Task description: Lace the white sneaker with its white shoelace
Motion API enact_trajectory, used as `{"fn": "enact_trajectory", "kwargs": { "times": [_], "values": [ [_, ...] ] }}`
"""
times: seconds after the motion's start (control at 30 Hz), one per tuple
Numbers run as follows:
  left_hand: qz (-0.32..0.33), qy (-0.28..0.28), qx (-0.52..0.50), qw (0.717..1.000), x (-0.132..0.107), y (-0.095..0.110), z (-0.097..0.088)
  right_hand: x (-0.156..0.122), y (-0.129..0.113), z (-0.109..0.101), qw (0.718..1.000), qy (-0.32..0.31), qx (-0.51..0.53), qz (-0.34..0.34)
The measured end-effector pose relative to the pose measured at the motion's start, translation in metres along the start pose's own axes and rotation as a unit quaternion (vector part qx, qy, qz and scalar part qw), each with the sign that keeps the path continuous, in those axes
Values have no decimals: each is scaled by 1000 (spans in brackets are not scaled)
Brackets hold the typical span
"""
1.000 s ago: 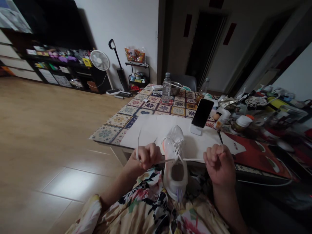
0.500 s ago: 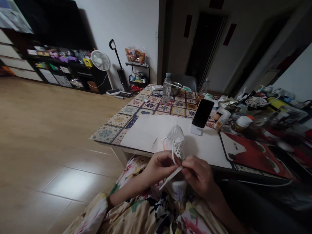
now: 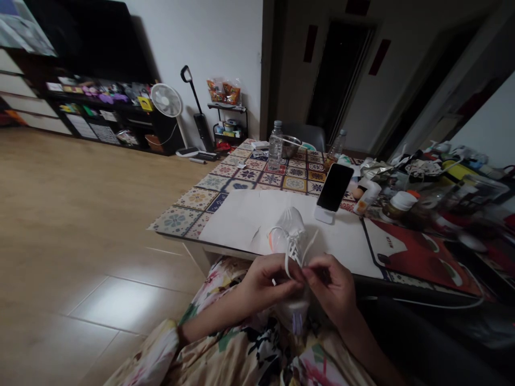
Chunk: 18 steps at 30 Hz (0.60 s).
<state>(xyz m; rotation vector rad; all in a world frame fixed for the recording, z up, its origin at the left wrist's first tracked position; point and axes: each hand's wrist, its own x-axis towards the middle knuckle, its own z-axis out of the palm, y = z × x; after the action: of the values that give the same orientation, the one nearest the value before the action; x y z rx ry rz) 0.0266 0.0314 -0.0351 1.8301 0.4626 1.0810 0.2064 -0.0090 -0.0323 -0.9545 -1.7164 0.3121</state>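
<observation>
A white sneaker [image 3: 290, 231] rests with its toe on the table edge and its heel toward my lap. My left hand [image 3: 269, 280] and my right hand [image 3: 330, 284] meet over the shoe's opening, fingers pinched on the white laces [image 3: 290, 256]. A lace loop rises between the two hands. The heel is mostly hidden under my fingers.
A white sheet [image 3: 257, 214] covers the near part of the patterned table [image 3: 189, 206]. A phone [image 3: 333, 187] leans on a stand behind the shoe. Bottles [image 3: 274, 145], jars and clutter crowd the right side. Wooden floor [image 3: 80, 214] lies to the left, with a fan [image 3: 164, 101] by the wall.
A second ago my hands were apart, pulling the lace ends sideways. They have come together over the shoe and now work the laces close to the tongue.
</observation>
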Motion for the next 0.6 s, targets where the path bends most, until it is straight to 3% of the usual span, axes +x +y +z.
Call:
{"fn": "enact_trajectory", "kwargs": {
  "times": [0.13,0.23,0.4,0.6],
  "values": [
    [71,61,1,996,0,3,-2,5,-5,-4,996,-76,3,-36],
    [83,86,-20,993,0,3,-1,8,-6,-3,994,-92,2,-53],
    [4,109,-95,989,0,-1,3,8,1,5,994,-48,-12,-100],
    [-98,115,-173,973,5,5,2,2,6,2,972,-28,-123,-200]
  ]
}}
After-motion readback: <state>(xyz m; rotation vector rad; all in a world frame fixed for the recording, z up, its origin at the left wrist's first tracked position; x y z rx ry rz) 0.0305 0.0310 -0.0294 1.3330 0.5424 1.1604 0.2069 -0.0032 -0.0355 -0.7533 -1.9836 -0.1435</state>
